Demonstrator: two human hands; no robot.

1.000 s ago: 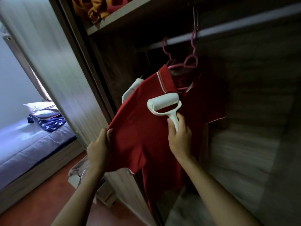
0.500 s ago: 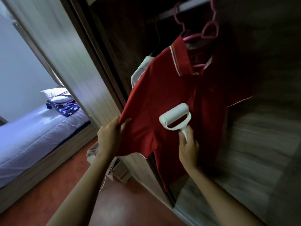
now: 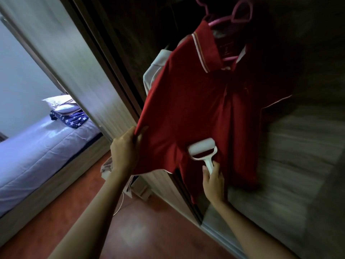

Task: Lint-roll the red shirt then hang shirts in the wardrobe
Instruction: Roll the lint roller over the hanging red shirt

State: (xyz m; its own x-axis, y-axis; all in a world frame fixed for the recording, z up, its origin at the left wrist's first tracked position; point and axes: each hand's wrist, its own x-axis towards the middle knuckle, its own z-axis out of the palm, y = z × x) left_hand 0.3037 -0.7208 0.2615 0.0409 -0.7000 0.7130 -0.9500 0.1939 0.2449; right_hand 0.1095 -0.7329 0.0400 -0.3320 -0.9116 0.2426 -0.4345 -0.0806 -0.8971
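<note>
- At the centre of the frame, a red collared polo shirt [image 3: 196, 109] is hung on a pink plastic hanger [image 3: 233, 17] inside the wardrobe.
- Its sleeve edge is pinched by the left hand [image 3: 125, 150], fingers curled.
- A white lint roller [image 3: 202, 149] is pressed on the lower front, its handle gripped by the right hand [image 3: 213, 182].

Red polo shirt on a pink hanger, lint roller against it

The red polo shirt [image 3: 196, 109] was hung on a pink hanger [image 3: 235, 17] in the wardrobe [image 3: 298, 146]; the white lint roller [image 3: 202, 149] was pressed to its lower front.
</note>
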